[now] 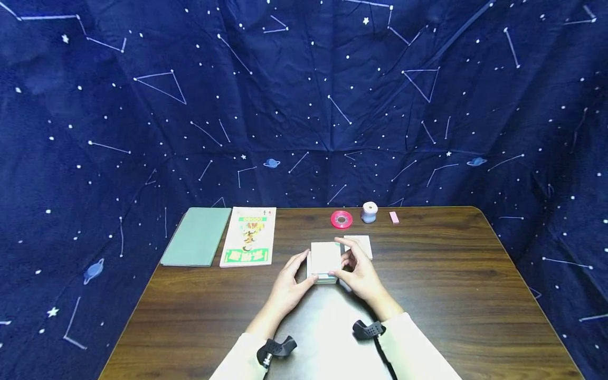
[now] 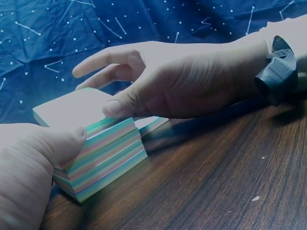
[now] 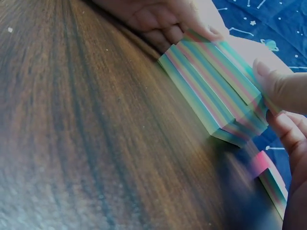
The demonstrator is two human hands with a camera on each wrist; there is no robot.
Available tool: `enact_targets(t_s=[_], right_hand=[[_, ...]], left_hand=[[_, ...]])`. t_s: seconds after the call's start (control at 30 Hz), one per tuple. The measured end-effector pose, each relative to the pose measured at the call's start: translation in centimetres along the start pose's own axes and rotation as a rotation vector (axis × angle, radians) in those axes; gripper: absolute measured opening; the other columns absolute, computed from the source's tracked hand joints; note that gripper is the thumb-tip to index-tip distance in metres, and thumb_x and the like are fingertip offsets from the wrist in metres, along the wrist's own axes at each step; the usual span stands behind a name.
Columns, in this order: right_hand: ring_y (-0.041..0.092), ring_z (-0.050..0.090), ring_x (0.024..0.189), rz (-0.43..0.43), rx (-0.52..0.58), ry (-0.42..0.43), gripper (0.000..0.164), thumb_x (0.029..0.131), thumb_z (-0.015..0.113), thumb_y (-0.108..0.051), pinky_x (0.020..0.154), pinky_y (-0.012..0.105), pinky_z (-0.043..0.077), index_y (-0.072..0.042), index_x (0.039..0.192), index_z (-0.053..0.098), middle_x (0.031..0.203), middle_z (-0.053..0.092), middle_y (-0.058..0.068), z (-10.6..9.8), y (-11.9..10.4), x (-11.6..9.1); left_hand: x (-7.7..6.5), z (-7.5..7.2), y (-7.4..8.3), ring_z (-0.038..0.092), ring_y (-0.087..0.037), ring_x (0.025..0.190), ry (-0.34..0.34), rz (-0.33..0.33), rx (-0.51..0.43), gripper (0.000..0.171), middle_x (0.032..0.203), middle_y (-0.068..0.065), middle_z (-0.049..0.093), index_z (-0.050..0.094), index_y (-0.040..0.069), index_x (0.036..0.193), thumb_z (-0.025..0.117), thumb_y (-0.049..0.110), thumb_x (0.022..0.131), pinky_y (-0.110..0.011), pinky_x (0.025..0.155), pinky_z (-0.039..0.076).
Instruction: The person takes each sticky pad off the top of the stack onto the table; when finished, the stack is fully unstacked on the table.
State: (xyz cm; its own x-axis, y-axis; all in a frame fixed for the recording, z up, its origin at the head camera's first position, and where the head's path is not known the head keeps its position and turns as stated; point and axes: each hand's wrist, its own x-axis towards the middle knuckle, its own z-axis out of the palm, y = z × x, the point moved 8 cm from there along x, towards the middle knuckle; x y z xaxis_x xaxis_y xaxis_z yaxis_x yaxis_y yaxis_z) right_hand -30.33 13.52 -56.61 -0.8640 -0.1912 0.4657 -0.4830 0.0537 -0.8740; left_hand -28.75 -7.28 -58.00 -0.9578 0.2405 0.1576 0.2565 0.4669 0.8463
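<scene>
A stack of square note pads [image 1: 325,257], white on top with striped pastel edges [image 2: 112,158], stands on the table. My left hand [image 1: 288,287] grips the stack's left side, its thumb at the near edge. On the right, my right hand [image 1: 363,275] holds the top pad between thumb at the near edge and index finger at the far edge. The layers sit slightly offset in the right wrist view, where the striped sides [image 3: 211,81] show. Another white-topped pad [image 1: 364,245] lies just behind the right hand, partly covered by it.
Toward the back of the wooden table [image 1: 451,285] are a pink ring-shaped roll [image 1: 341,219], a pale spool [image 1: 369,212] and a pink eraser-like block [image 1: 394,217]. A green folder [image 1: 197,236] and an illustrated booklet [image 1: 248,237] lie at the back left. A starry cloth [image 1: 304,105] hangs behind.
</scene>
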Motion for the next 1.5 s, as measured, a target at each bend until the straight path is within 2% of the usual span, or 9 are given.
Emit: enact_targets(t_s=[0.13, 0.47, 0.63, 0.77, 0.9, 1.0, 1.07, 1.4, 1.5], right_hand=[[0.011, 0.061, 0.093, 0.013, -0.026, 0.01, 0.094, 0.076, 0.092, 0.012, 0.077, 0.021, 0.061, -0.007, 0.159, 0.051, 0.144, 0.054, 0.021, -0.2, -0.2, 0.1], [0.011, 0.059, 0.086, 0.047, -0.057, 0.043, 0.085, 0.075, 0.092, 0.013, 0.072, 0.022, 0.058, -0.004, 0.151, 0.059, 0.125, 0.054, 0.019, -0.3, 0.1, 0.1], [0.007, 0.058, 0.085, 0.045, 0.033, 0.082, 0.076, 0.077, 0.086, 0.018, 0.075, 0.017, 0.055, 0.005, 0.145, 0.054, 0.114, 0.056, 0.018, -0.7, -0.1, -0.1], [0.006, 0.062, 0.088, 0.063, 0.177, 0.094, 0.069, 0.081, 0.077, 0.025, 0.074, 0.015, 0.057, 0.013, 0.142, 0.046, 0.131, 0.052, 0.022, -1.2, 0.0, -0.2], [0.007, 0.069, 0.085, 0.112, 0.269, 0.089, 0.065, 0.086, 0.074, 0.023, 0.061, 0.029, 0.066, 0.014, 0.142, 0.042, 0.13, 0.047, 0.019, -1.7, 0.3, -0.2], [0.007, 0.07, 0.082, 0.125, 0.276, 0.098, 0.061, 0.089, 0.074, 0.02, 0.052, 0.041, 0.066, 0.012, 0.141, 0.045, 0.121, 0.047, 0.013, -2.2, 0.3, -0.2], [0.006, 0.069, 0.079, 0.124, 0.26, 0.121, 0.057, 0.089, 0.074, 0.019, 0.05, 0.042, 0.064, 0.011, 0.14, 0.049, 0.119, 0.049, 0.01, -2.8, 0.2, -0.1], [0.003, 0.065, 0.076, 0.141, 0.202, 0.288, 0.049, 0.093, 0.071, 0.016, 0.042, 0.024, 0.048, 0.01, 0.141, 0.06, 0.113, 0.06, 0.01, -6.6, 1.0, -0.2], [0.004, 0.065, 0.078, 0.139, 0.172, 0.361, 0.047, 0.094, 0.068, 0.018, 0.052, 0.018, 0.049, 0.008, 0.139, 0.063, 0.109, 0.064, 0.006, -8.2, 1.3, -0.4]], left_hand=[[0.0, 0.1, 0.0, 0.046, -0.037, 0.158, -0.003, -0.01, -0.006, 0.075, 0.164, -0.008, 0.055, 0.048, 0.017, 0.165, 0.079, 0.037, 0.1, -0.064, 0.13, 0.035], [0.1, 0.1, 0.1, 0.045, -0.037, 0.159, -0.011, -0.013, -0.016, 0.075, 0.164, -0.009, 0.055, 0.048, 0.014, 0.165, 0.079, 0.036, 0.1, -0.063, 0.131, 0.034], [0.2, -0.1, 0.1, 0.045, -0.037, 0.159, -0.009, -0.003, -0.013, 0.076, 0.165, -0.009, 0.054, 0.047, 0.011, 0.165, 0.079, 0.034, 0.1, -0.063, 0.131, 0.034], [0.2, -0.1, 0.0, 0.044, -0.034, 0.159, -0.006, -0.01, -0.005, 0.076, 0.164, -0.008, 0.055, 0.048, 0.012, 0.165, 0.08, 0.032, 0.099, -0.06, 0.132, 0.033], [0.1, 0.0, -0.1, 0.044, -0.034, 0.159, -0.006, -0.018, -0.001, 0.075, 0.165, -0.007, 0.055, 0.048, 0.012, 0.165, 0.08, 0.032, 0.099, -0.059, 0.133, 0.033], [0.1, -0.1, -0.1, 0.044, -0.034, 0.159, -0.003, -0.021, -0.004, 0.075, 0.164, -0.007, 0.055, 0.048, 0.012, 0.165, 0.08, 0.031, 0.099, -0.059, 0.133, 0.033], [0.1, -0.1, -0.1, 0.045, -0.034, 0.159, -0.002, -0.022, -0.009, 0.075, 0.164, -0.007, 0.055, 0.048, 0.012, 0.164, 0.08, 0.03, 0.099, -0.059, 0.133, 0.033], [0.1, -0.1, -0.2, 0.045, -0.033, 0.159, 0.008, -0.029, 0.004, 0.074, 0.164, -0.006, 0.056, 0.05, 0.014, 0.164, 0.081, 0.033, 0.099, -0.059, 0.132, 0.034], [0.1, -0.1, -0.2, 0.046, -0.033, 0.159, 0.007, -0.026, 0.006, 0.074, 0.163, -0.006, 0.056, 0.05, 0.013, 0.164, 0.081, 0.032, 0.099, -0.058, 0.132, 0.035]])
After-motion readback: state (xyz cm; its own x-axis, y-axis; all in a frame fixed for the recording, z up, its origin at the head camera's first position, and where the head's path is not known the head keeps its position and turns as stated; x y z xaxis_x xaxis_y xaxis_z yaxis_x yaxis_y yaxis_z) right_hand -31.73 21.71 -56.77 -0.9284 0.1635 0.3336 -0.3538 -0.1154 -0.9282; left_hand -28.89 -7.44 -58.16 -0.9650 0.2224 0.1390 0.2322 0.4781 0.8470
